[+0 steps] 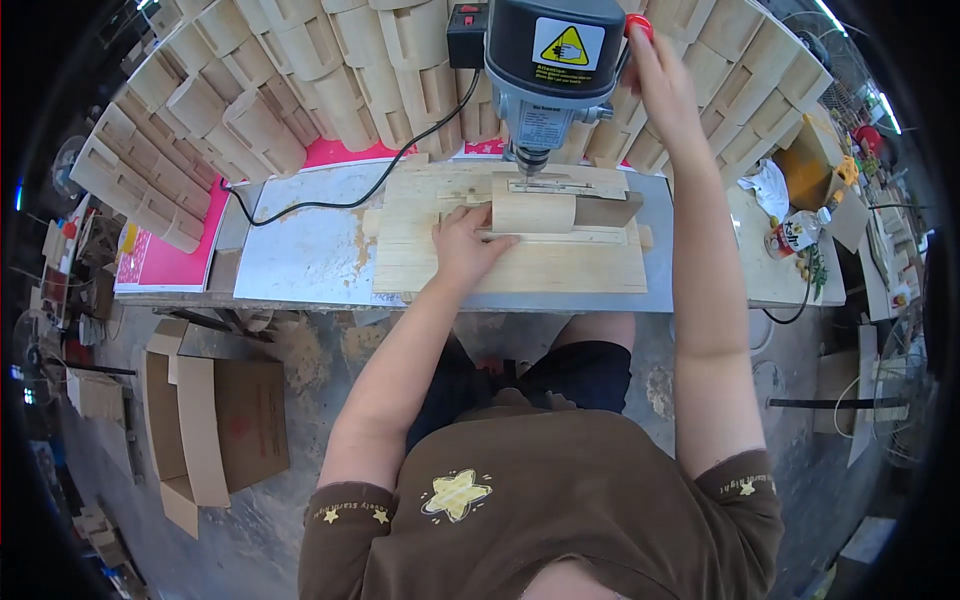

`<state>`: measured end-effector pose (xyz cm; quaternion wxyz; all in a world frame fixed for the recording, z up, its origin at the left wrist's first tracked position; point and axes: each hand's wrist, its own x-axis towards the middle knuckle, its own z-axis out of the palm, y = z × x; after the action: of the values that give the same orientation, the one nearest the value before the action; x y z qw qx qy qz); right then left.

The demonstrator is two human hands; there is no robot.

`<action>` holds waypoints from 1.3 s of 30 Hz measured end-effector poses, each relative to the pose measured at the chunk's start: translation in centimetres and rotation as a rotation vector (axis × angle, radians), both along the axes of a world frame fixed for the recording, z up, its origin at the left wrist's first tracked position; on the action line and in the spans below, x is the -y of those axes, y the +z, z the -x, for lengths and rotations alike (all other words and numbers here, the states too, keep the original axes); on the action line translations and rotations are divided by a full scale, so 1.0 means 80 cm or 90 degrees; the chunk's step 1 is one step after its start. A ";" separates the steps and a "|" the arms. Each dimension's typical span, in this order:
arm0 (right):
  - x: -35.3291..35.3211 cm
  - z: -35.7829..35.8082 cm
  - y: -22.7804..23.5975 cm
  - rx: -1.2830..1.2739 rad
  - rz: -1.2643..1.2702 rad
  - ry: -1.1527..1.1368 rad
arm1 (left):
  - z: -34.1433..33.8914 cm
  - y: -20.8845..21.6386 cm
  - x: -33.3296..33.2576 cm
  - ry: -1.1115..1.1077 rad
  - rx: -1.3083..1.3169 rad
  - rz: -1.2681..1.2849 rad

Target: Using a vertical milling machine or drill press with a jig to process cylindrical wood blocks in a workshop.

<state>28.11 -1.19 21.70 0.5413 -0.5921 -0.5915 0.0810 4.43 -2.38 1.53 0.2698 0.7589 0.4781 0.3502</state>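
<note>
A drill press (555, 60) with a dark housing stands over the bench, its chuck (529, 160) pointing down at a wooden jig. On the jig lies a pale, rounded wooden cylinder (535, 213), with a grey-brown block (608, 210) against its right end. My left hand (470, 243) is closed at the cylinder's left end, thumb along the near side; some fingertips are hidden. Raised at the right, my right hand (660, 85) grips the red lever knob (638, 25) of the press. A flat wooden board (510, 275) lies beneath the jig.
Stacked wooden cylinders with cut slots (265, 130) line the back of the bench. A black cable (345, 205) curves across its left side. At the right stand a bottle (797, 232) and a cardboard box (808, 160). An open carton (215, 425) sits on the floor.
</note>
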 end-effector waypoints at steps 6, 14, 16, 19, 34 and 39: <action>0.087 -0.016 -0.162 0.109 0.304 0.134 | -0.006 -0.014 -0.007 -0.029 0.148 -0.077; 0.130 0.000 -0.180 0.397 0.090 0.016 | 0.108 0.021 0.002 -0.104 0.154 -0.139; 0.138 0.004 -0.181 0.392 0.093 0.013 | 0.151 0.044 0.009 -0.080 0.133 -0.143; 0.151 0.018 -0.178 0.397 0.094 0.003 | 0.197 0.065 0.014 0.087 0.351 0.171; 0.161 0.053 -0.175 0.393 0.047 0.034 | 0.240 0.098 0.026 0.359 0.310 0.171; 0.168 0.047 -0.180 0.403 0.068 0.027 | 0.269 0.090 0.019 0.401 -0.163 -0.282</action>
<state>24.35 -14.61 7.31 0.2967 -0.6026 -0.7379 -0.0651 -17.11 -3.91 8.77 -0.0823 0.6523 0.6303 0.4129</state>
